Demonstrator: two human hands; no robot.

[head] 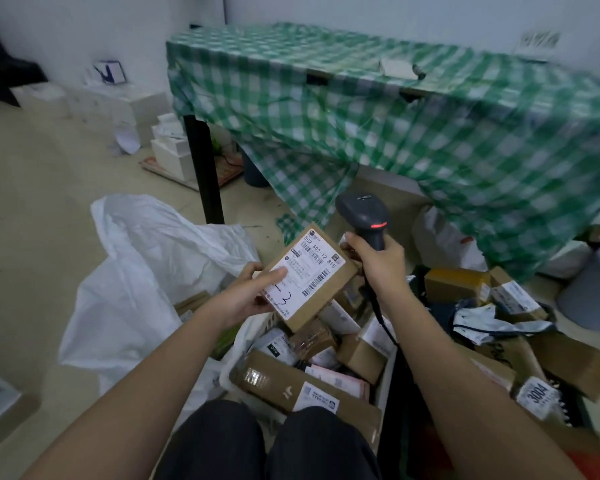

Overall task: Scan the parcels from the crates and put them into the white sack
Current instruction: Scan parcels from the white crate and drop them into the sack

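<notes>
One parcel (310, 276) is up for scanning: a small brown carton, label face up, held over the near crate (383, 386). My left hand (248, 296) grips its near-left corner, thumb pressed flat on the label and fingers curled beneath. My right hand (378, 263) is wrapped round the grip of the scanner (363, 216), whose head stands upright with its red window lit and facing back toward me.

Governing relation: the parcel lies just left of and slightly below the right hand, its far-right corner almost touching that hand's knuckles. The carton's long axis runs from near-left to far-right, and the barcodes run along that axis near the right-hand edge. I judge the scanner head must tip down and leftward to bring its beam across those barcodes; the window does not point at the label now.

Once read, the parcel goes left. The white sack (136, 271) lies open on the floor, just beside the left hand, so that hand is the nearer one for the drop.
</notes>
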